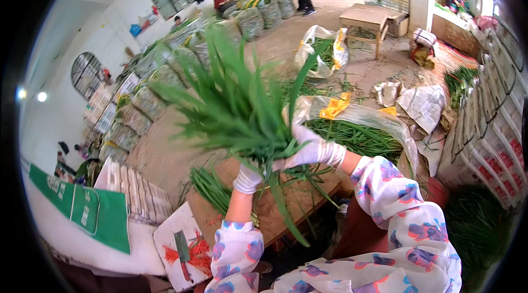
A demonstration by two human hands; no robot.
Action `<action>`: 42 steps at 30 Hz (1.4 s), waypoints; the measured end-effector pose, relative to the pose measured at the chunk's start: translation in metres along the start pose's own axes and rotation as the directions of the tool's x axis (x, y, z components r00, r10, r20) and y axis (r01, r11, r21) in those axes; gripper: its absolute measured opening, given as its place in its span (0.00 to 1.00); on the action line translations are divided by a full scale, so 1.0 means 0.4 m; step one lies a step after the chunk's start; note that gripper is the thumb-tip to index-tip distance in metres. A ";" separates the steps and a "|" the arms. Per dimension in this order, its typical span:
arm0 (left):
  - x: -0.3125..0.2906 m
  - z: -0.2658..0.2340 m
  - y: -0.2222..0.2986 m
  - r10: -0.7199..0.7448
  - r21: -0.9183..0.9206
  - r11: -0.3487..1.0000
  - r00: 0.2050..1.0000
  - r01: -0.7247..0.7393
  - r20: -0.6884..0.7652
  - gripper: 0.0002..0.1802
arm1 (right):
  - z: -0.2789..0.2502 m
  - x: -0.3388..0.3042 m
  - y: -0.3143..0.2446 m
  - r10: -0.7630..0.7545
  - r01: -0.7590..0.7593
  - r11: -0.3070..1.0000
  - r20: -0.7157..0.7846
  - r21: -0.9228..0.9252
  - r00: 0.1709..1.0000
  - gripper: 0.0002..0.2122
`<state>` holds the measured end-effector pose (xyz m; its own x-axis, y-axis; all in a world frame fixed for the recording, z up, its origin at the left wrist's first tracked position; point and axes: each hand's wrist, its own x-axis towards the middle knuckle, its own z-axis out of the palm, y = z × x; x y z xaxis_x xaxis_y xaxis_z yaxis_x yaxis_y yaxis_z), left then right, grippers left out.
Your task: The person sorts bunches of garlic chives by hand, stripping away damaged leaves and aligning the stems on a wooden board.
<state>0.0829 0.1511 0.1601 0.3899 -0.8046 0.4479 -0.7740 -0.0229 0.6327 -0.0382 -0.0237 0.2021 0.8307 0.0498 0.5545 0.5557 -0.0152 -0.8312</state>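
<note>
A big bunch of long, flat green leaves that look like chives (236, 106) is held up in front of me, its leafy tops fanned away and blurred by motion. My left hand (250, 176), in a white knit glove, is closed round the lower part, its fingers partly hidden by leaves. Gloved too, my right hand (311, 149) grips the bunch from the right. Loose leaves dangle below both hands over a small wooden table (275, 205). On that table, left of my left wrist, lies a smaller green bundle (213, 189).
A cleaver (182, 254) and red ties (199, 254) lie on a white board at lower left. Beyond the table stands an open plastic bag (407, 144) of greens (360, 138). Crates (489, 122) are stacked at right. Filled sacks (250, 22) line the left; people work far off.
</note>
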 end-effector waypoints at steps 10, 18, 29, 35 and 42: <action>0.080 0.040 0.184 -0.091 -0.310 0.949 0.991 0.056 -0.100 0.23 | -0.021 -0.028 0.082 0.169 -0.178 0.927 0.056 0.329 0.984 0.44; 0.209 -0.069 0.238 -0.173 -0.383 0.856 0.891 0.347 0.421 0.26 | -0.136 -0.016 0.253 0.176 -0.055 0.843 0.178 -0.535 0.968 0.30; 0.268 -0.275 0.116 -0.455 -0.691 0.663 0.888 0.286 -0.070 0.16 | -0.044 0.301 0.120 0.149 -0.124 0.988 0.337 -0.095 0.929 0.47; 0.323 -0.571 0.068 -0.224 -0.782 0.578 0.877 -0.231 -0.425 0.20 | -0.120 0.299 0.313 0.266 -0.249 0.956 0.100 -0.156 0.959 0.52; 0.219 -0.716 -0.089 -0.281 -0.746 0.582 0.781 -0.323 -0.558 0.22 | 0.058 0.334 0.360 0.759 -0.760 0.543 0.179 0.356 0.626 0.21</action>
<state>0.2877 0.2514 0.3579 0.8003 -0.2907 0.5244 -0.2047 0.6895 0.6947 0.1520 0.0039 0.1558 0.9359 0.1980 -0.2912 -0.3416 0.3095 -0.8874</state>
